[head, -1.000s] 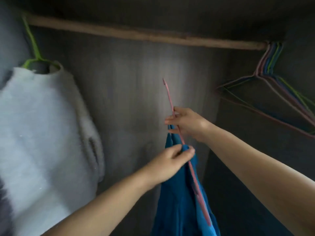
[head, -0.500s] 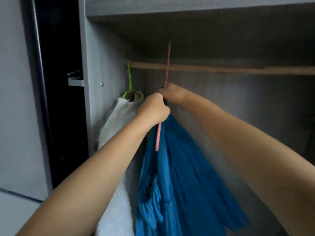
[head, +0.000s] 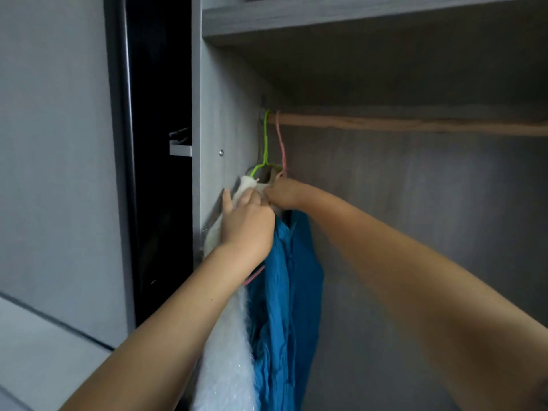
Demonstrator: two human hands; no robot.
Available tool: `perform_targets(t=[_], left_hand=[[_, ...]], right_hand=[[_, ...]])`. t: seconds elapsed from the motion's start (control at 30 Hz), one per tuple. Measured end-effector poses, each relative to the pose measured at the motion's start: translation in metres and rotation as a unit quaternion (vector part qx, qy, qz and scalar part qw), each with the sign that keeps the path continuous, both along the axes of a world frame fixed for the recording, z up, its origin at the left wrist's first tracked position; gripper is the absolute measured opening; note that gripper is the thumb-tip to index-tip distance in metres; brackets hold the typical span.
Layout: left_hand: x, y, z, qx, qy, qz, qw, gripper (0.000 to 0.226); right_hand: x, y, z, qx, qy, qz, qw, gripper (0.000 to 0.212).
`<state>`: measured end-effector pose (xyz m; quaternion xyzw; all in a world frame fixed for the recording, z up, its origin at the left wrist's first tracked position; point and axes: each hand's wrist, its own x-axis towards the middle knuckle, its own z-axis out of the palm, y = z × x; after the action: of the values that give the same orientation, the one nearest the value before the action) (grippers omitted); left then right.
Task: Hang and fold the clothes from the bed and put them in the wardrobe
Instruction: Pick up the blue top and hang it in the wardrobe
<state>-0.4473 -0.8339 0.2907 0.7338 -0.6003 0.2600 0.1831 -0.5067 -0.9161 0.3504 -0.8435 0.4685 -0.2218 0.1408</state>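
A blue garment (head: 292, 292) hangs on a pink hanger (head: 281, 143) whose hook is over the wooden rail (head: 415, 123) at the wardrobe's far left. Beside it a fluffy white garment (head: 228, 351) hangs on a green hanger (head: 264, 143). My right hand (head: 284, 192) grips the pink hanger at its neck, just under the hook. My left hand (head: 247, 223) is at the shoulder of the two garments, fingers curled on the fabric with the thumb against the white one. The pink hanger's lower end (head: 254, 275) sticks out under my left wrist.
The wardrobe's left side panel (head: 213, 129) stands right against the white garment. A shelf (head: 370, 16) runs above the rail. A dark gap with a small shelf (head: 180, 149) lies left of the panel. The rail to the right carries nothing in view.
The pink hanger's hook has gone up and onto the rail next to the green hanger. Both hands moved left with it, and the blue garment now hangs against the white one.
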Motion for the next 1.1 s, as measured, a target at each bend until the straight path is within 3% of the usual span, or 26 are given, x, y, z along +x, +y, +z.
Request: perform_targets(t=[0.07, 0.2, 0.37, 0.53, 0.7, 0.87, 1.1], left_hand=[[-0.002, 0.003, -0.003, -0.008, -0.018, 0.015, 1.0, 0.059], [-0.023, 0.012, -0.009, -0.055, -0.056, -0.014, 0.997, 0.066], [-0.081, 0.011, -0.027, -0.111, -0.03, -0.202, 0.973, 0.038], [-0.168, -0.008, -0.077, -0.015, 0.013, -0.377, 0.926, 0.031], [-0.283, 0.023, -0.146, 0.057, 0.045, -0.538, 0.84, 0.042], [-0.371, 0.103, -0.224, 0.14, 0.009, -0.651, 0.746, 0.056], [-0.421, 0.274, -0.294, 0.229, -0.055, -0.77, 0.593, 0.056]], right_hand=[[-0.015, -0.004, -0.01, -0.05, -0.038, 0.004, 0.998, 0.05], [-0.075, -0.002, -0.036, -0.144, 0.028, -0.074, 0.986, 0.06], [-0.185, 0.017, -0.081, -0.214, 0.041, -0.194, 0.957, 0.055], [-0.303, 0.079, -0.147, -0.136, 0.113, -0.332, 0.927, 0.053], [-0.395, 0.193, -0.22, -0.034, 0.149, -0.457, 0.876, 0.049], [-0.441, 0.342, -0.282, 0.067, 0.112, -0.57, 0.811, 0.037], [-0.41, 0.569, -0.357, 0.147, 0.056, -0.731, 0.664, 0.043]])
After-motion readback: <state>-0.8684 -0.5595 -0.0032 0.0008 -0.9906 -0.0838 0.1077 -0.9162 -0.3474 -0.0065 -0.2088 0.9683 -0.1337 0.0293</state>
